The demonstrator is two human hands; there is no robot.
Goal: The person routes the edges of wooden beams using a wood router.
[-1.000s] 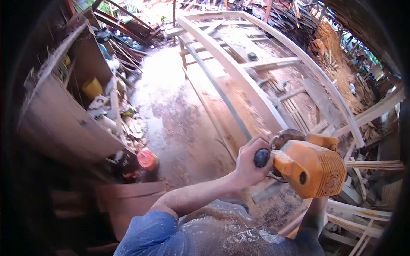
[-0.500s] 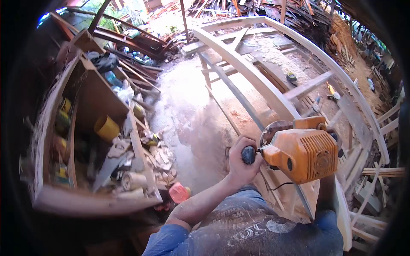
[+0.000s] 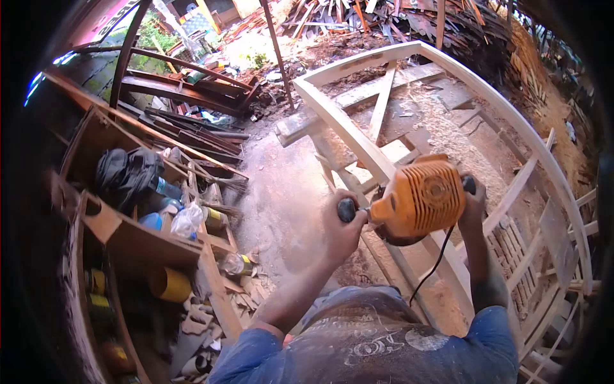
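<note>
An orange router [image 3: 416, 201] with a vented motor housing sits over the near beam of a pale wooden frame [image 3: 352, 131]. My left hand [image 3: 345, 227] is wrapped round its black left knob, with the knob's end showing above my fingers. My right hand [image 3: 473, 205] grips the other black knob on the right side. A black cord [image 3: 439, 262] hangs from the router toward my body. The router's base and bit are hidden under the housing, so I cannot tell whether they touch the wood.
On the left stands an open wooden cabinet [image 3: 153, 246] holding a black bag [image 3: 128, 176], a yellow container [image 3: 171, 285] and wood scraps. Sawdust covers the ground. Crossbars and slats [image 3: 521, 256] fill the right side. A scrap wood pile [image 3: 396, 19] lies at the back.
The router has gone from tilted, with its round base showing, to lying over the beam, a little to the left. Both hands moved with it. My view has also shifted.
</note>
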